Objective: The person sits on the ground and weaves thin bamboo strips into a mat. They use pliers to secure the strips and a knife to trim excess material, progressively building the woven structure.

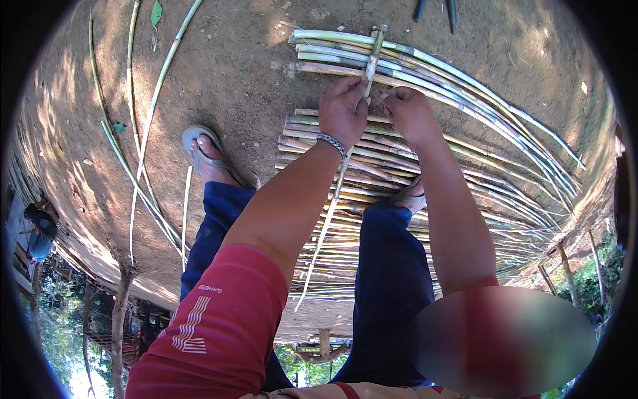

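Observation:
A long split cane strip (375,54) runs crosswise over a row of peeled canes (458,78), its pale tail lying across more canes nearer to me. My left hand (343,114) is closed around this strip, close to the lowest cane of the far group. Just right of it, my right hand (408,114) is closed in a pinch near the strip. What its fingertips hold, if anything, is too small to make out. Between my feet spreads a mat-like row of canes (379,174), side by side on the ground.
Several loose canes (157,100) lie on the bare soil (246,60) at the left. My left foot in a sandal (207,151) stands on soil; the right sandal (411,193) is among the canes. Dark tool handles (452,14) show at the top. Another person (41,229) is at far left.

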The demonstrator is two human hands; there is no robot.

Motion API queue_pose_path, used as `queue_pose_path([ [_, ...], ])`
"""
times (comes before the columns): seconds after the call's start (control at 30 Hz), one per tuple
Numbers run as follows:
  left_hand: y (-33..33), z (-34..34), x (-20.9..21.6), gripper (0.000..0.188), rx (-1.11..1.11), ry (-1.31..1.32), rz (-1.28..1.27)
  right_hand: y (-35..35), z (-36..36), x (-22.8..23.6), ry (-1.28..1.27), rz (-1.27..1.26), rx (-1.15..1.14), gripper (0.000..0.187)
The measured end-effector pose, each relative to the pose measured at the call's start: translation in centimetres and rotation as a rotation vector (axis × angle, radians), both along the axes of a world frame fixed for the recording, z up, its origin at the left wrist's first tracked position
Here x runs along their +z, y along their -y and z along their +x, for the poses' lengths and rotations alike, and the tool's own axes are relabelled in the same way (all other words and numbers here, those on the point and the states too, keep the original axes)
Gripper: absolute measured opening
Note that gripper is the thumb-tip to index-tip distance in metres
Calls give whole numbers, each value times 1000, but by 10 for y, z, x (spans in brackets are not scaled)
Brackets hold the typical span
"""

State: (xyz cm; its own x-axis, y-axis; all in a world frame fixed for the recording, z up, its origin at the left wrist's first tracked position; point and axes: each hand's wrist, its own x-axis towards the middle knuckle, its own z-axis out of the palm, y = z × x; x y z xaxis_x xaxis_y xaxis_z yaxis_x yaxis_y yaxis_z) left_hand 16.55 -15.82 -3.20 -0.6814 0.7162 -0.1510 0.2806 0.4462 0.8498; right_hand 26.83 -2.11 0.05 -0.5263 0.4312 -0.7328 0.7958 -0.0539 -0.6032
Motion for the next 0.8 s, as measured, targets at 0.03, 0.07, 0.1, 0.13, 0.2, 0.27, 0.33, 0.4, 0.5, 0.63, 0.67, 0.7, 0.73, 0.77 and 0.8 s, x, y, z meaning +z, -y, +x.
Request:
queue_pose_path([
  [0.03,3,-2,-1,35,0,-7,-8,2,-28,33,133,-7,-15,21],
  [0.07,2,-3,2,35,-24,-26,-28,6,-44,58,272,-4,-41,21],
  [0.1,1,-4,6,35,-48,-50,-56,13,-46,63,172,245,142,24],
  [0.13,0,-5,10,36,-72,-73,-84,17,-51,62,157,268,156,23],
  [0.2,-1,-5,9,37,-78,-74,-50,28,-58,61,136,324,182,21],
  [0.27,-1,-4,9,37,-51,-18,-25,37,-65,65,107,391,218,23],
  [0.33,-2,-1,8,37,8,97,-9,41,-70,73,171,416,261,27],
  [0.4,-1,1,8,35,45,117,36,46,-65,76,121,327,141,28],
  [0.5,0,5,11,35,33,28,74,47,-63,73,132,186,-77,30],
  [0.63,3,19,-12,39,239,310,173,52,-58,69,130,160,-146,35],
  [0.67,7,24,-23,43,284,357,202,55,-58,69,110,158,-149,36],
  [0.7,6,25,-30,51,280,312,234,57,-58,70,88,158,-154,36],
  [0.73,10,28,-35,54,264,270,225,59,-58,70,65,159,-158,36],
  [0.77,6,26,-31,57,243,232,218,57,-60,73,63,131,-186,37],
  [0.8,8,25,-25,55,211,197,171,54,-64,77,60,104,-213,38],
])
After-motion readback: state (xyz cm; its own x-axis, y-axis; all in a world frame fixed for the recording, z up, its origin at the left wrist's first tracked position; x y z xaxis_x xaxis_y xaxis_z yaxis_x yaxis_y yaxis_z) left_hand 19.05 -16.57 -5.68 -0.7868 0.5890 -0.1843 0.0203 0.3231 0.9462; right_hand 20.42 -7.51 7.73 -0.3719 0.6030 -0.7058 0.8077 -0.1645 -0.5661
